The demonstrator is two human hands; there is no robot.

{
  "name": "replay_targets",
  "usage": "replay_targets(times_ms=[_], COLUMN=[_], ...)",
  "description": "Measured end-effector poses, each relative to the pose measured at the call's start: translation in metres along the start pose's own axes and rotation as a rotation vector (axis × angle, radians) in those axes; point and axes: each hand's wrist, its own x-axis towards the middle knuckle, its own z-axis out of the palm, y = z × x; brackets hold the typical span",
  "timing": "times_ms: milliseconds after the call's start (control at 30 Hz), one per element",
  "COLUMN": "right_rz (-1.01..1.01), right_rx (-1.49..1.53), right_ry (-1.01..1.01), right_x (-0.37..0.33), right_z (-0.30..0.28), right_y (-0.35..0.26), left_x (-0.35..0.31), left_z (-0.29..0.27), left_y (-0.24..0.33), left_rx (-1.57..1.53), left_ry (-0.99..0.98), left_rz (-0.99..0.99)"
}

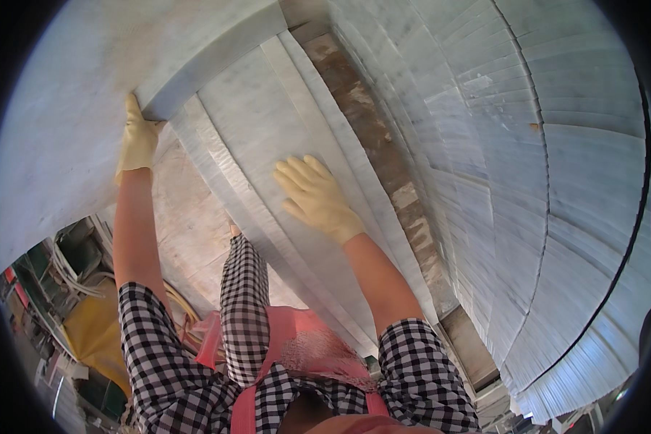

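My left hand [138,137], in a pale yellow glove, grips the corner edge of a large white marble slab [65,94] at the upper left. My right hand [313,195], gloved the same, lies flat with fingers spread on a white marble tile [267,108] lying on top of a stack. Both forearms come up from checked sleeves at the bottom. One leg in checked trousers rests against the stack's edge between my arms.
A big bundle of stacked white marble tiles [557,188] fills the right side, edges showing. A brown stained wooden strip [369,123] runs between it and the stack under my right hand. Yellow and white clutter [87,318] lies at the lower left.
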Motion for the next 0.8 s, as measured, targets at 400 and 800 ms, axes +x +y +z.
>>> replay_targets(times_ms=[400, 800], right_rz=[0.013, 0.487], right_rx=[-0.055, 0.457], right_ry=[-0.069, -0.052], right_x=[0.022, -0.007], right_z=[0.033, -0.039], right_y=[0.057, 0.153], left_x=[-0.005, -0.36], left_z=[-0.095, -0.359], left_y=[-0.114, -0.306], left_rx=[0.678, 1.5], left_ry=[0.126, -0.587], left_rz=[0.316, -0.69])
